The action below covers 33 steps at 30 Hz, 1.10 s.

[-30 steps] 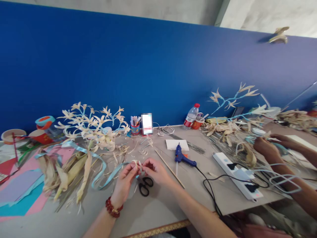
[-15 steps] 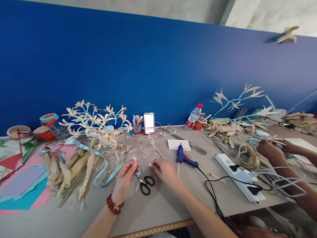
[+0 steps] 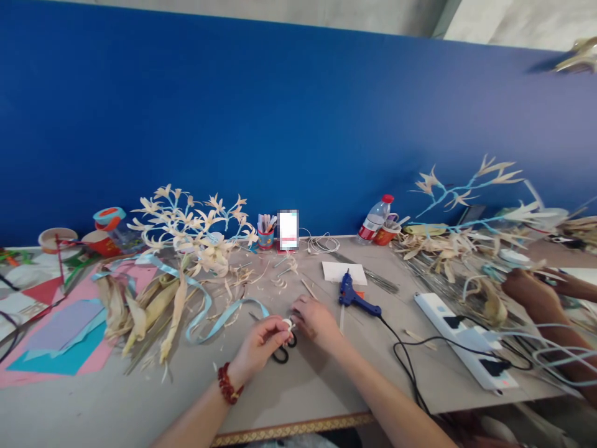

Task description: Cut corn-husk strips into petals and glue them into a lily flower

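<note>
Inside the tabletop front edge, my left hand pinches a pale strip, presumably steadying it; right hand grip unclear.

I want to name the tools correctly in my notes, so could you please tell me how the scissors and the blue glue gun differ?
The scissors have black looped handles; the glue gun has one blue grip. The left hand partly hides the scissors, while the glue gun lies clear of it. Both rest on the table.
</note>
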Each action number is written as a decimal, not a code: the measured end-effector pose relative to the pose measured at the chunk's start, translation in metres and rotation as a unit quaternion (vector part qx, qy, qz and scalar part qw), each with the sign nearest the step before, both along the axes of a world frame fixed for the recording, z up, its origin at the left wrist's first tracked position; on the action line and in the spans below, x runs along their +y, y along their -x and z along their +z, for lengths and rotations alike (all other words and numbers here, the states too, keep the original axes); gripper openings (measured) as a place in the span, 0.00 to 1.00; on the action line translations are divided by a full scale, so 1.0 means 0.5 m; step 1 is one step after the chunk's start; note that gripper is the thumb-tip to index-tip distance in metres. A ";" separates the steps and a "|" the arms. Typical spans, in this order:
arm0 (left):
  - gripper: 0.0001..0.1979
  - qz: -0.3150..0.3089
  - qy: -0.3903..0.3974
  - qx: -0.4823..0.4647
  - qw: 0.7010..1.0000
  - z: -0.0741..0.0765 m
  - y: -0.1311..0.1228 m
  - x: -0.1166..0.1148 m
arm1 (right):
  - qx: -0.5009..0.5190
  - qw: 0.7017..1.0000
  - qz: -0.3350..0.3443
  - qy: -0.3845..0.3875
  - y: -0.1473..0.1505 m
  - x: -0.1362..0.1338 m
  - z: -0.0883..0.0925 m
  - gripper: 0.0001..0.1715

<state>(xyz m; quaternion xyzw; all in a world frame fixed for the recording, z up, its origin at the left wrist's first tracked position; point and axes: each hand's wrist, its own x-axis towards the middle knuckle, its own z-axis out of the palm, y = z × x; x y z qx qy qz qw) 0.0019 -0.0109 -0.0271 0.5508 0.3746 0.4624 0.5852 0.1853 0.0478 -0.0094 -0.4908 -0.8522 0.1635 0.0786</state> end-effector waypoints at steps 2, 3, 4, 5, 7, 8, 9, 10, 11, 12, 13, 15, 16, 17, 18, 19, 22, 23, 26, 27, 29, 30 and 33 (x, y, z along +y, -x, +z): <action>0.11 0.003 -0.001 0.001 1.000 -0.002 0.001 0.000 | -0.002 1.000 0.010 -0.004 -0.003 0.003 0.001 0.08; 0.11 0.004 -0.002 -0.001 1.000 -0.001 0.002 0.000 | -0.002 1.000 0.015 -0.004 -0.003 0.004 0.002 0.08; 0.11 0.004 -0.004 -0.005 1.000 0.001 0.002 0.000 | -0.002 1.000 0.020 -0.004 -0.003 0.004 0.001 0.08; 0.11 0.003 -0.005 -0.011 1.000 0.004 0.002 0.000 | -0.002 1.000 0.024 -0.003 -0.001 0.004 0.001 0.07; 0.10 0.003 -0.006 -0.025 1.000 0.011 0.001 -0.001 | 0.000 1.000 0.028 -0.002 0.003 0.002 0.001 0.07; 0.10 0.006 -0.003 -0.034 0.999 0.015 0.000 -0.001 | 0.001 1.000 0.027 -0.003 0.004 0.001 0.001 0.07; 0.09 0.011 0.003 -0.044 0.999 0.018 0.000 -0.001 | 0.003 1.000 0.023 -0.006 0.003 0.001 0.002 0.08; 0.09 0.018 0.014 -0.055 0.998 0.021 0.000 -0.001 | 0.005 1.000 0.014 -0.010 0.001 0.001 0.003 0.08; 0.08 0.026 0.027 -0.067 0.997 0.024 0.001 0.000 | 0.008 1.000 0.001 -0.016 -0.005 0.002 0.006 0.10; 0.08 0.035 0.039 -0.076 0.996 0.026 0.002 0.001 | 0.012 0.999 -0.018 -0.024 -0.014 0.003 0.009 0.11; 0.08 0.043 0.048 -0.082 0.995 0.028 0.004 0.002 | 0.018 0.998 -0.040 -0.036 -0.027 0.005 0.012 0.12; 0.09 0.053 0.050 -0.081 0.994 0.028 0.007 0.005 | 0.032 0.993 -0.089 -0.070 -0.061 0.009 0.017 0.12; 0.09 0.056 0.046 -0.077 0.994 0.027 0.009 0.007 | 0.037 0.989 -0.113 -0.090 -0.082 0.010 0.018 0.11; 0.10 0.058 0.043 -0.073 0.995 0.026 0.010 0.009 | 0.038 0.984 -0.135 -0.111 -0.104 0.011 0.018 0.11; 0.11 0.059 0.040 -0.071 0.995 0.024 0.011 0.010 | 0.037 0.978 -0.158 -0.133 -0.127 0.010 0.017 0.10; 0.11 0.061 0.041 -0.071 0.995 0.022 0.011 0.011 | 0.032 0.972 -0.177 -0.153 -0.149 0.009 0.015 0.10; 0.11 0.071 0.054 -0.081 0.993 0.017 0.011 0.011 | 0.012 0.953 -0.216 -0.210 -0.209 -0.002 0.005 0.11; 0.11 0.074 0.058 -0.085 0.992 0.016 0.010 0.010 | 0.003 0.947 -0.228 -0.225 -0.225 -0.007 0.000 0.12; 0.11 0.078 0.071 -0.092 0.990 0.012 0.009 0.009 | -0.030 0.934 -0.264 -0.239 -0.257 -0.020 -0.016 0.15; 0.11 0.078 0.074 -0.093 0.990 0.011 0.009 0.009 | -0.040 0.933 -0.273 -0.232 -0.262 -0.024 -0.022 0.16; 0.11 0.078 0.078 -0.094 0.990 0.008 0.008 0.009 | -0.051 0.935 -0.280 -0.212 -0.265 -0.030 -0.036 0.17; 0.11 0.078 0.078 -0.093 0.990 0.006 0.008 0.009 | -0.051 0.937 -0.277 -0.204 -0.263 -0.033 -0.042 0.18; 0.10 0.085 0.080 -0.093 0.989 0.003 0.010 0.010 | -0.038 0.943 -0.264 -0.197 -0.252 -0.042 -0.055 0.19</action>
